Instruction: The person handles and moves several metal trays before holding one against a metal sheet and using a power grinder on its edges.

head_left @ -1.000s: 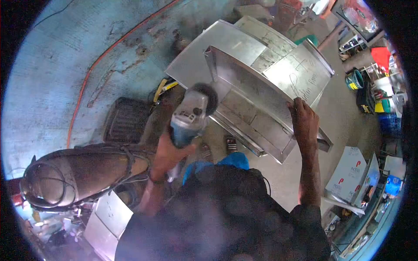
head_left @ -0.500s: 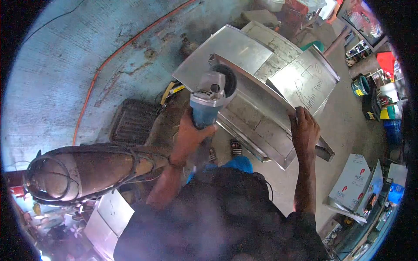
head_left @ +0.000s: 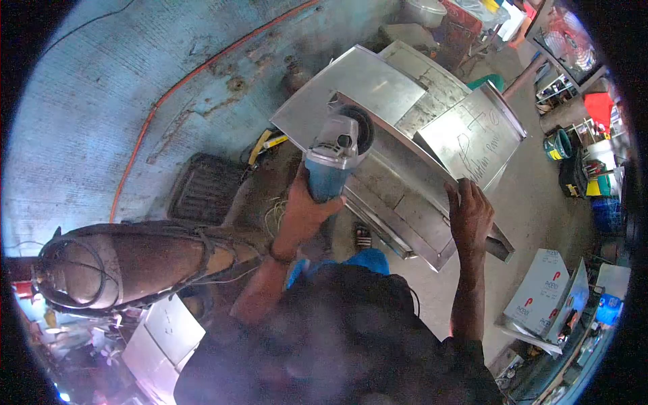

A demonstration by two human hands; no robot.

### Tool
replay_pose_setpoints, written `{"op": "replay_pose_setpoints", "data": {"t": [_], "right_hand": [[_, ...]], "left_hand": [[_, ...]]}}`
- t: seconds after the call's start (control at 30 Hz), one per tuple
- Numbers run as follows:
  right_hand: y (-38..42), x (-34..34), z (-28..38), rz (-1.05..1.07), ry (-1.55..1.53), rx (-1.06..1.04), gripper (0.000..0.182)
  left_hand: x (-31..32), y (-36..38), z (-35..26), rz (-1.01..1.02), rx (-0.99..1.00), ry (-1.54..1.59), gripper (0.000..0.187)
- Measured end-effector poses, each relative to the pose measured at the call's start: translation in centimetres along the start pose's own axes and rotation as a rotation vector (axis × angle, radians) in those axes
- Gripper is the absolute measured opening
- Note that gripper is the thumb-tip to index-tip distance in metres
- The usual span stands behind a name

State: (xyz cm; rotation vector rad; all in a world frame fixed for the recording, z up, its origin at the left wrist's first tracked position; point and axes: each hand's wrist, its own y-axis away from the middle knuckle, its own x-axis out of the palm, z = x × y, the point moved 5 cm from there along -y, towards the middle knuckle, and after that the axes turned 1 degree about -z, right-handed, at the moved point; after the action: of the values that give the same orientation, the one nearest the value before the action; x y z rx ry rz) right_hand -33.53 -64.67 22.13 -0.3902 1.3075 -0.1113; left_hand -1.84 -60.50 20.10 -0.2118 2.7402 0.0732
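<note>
My left hand point(head_left: 307, 214) is wrapped round the blue body of an angle grinder point(head_left: 331, 152). The grinder's dark disc is up against the far end of a long bent metal channel point(head_left: 405, 140). Near the other end of this channel, my right hand point(head_left: 470, 210) grips its upper edge between thumb and fingers. Beneath the channel is a worktop point(head_left: 398, 202) with metal edges. A flat metal sheet point(head_left: 368, 84) lies at the far left of the worktop, and a sheet with handwriting point(head_left: 472, 131) lies at the right.
A large brown cylinder point(head_left: 158, 265) wrapped in cables is at the left, below a blue wall point(head_left: 88, 121). White-wrapped panels point(head_left: 540, 293) stand at the lower right. A bucket point(head_left: 557, 144) and a fan point(head_left: 570, 40) are at the right.
The grinder and my left hand have shifted slightly right and down in the view. My right hand remains at the channel's edge, its fingers a little more bent. The view has tilted slightly.
</note>
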Motion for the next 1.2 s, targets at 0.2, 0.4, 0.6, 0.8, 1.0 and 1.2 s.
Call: {"op": "replay_pose_setpoints", "data": {"t": [0.2, 0.4, 0.6, 0.8, 1.0, 1.2], "right_hand": [[-0.1, 0.0, -0.1, -0.006, 0.019, 0.021, 0.026], [-0.3, 0.0, -0.1, -0.004, 0.0, 0.026, 0.028], [-0.5, 0.0, -0.4, 0.015, -0.007, 0.031, 0.029], [0.1, 0.2, 0.1, -0.01, 0.018, 0.01, 0.028], [0.0, -0.2, 0.4, 0.042, -0.013, 0.038, 0.025], [-0.2, -0.3, 0.4, -0.011, -0.011, 0.033, 0.027]], "left_hand": [[-1.9, -0.3, -1.1, -0.084, -0.001, -0.115, 0.085], [-2.5, 0.1, -2.0, -0.093, -0.017, -0.119, 0.088], [-0.4, 0.2, -0.1, 0.011, -0.048, 0.021, 0.085], [1.0, -0.2, 0.6, 0.017, -0.076, 0.114, 0.084], [1.9, -0.6, 1.3, 0.096, -0.113, 0.249, 0.087], [1.8, -1.1, 1.5, 0.07, -0.054, 0.376, 0.086]]}}
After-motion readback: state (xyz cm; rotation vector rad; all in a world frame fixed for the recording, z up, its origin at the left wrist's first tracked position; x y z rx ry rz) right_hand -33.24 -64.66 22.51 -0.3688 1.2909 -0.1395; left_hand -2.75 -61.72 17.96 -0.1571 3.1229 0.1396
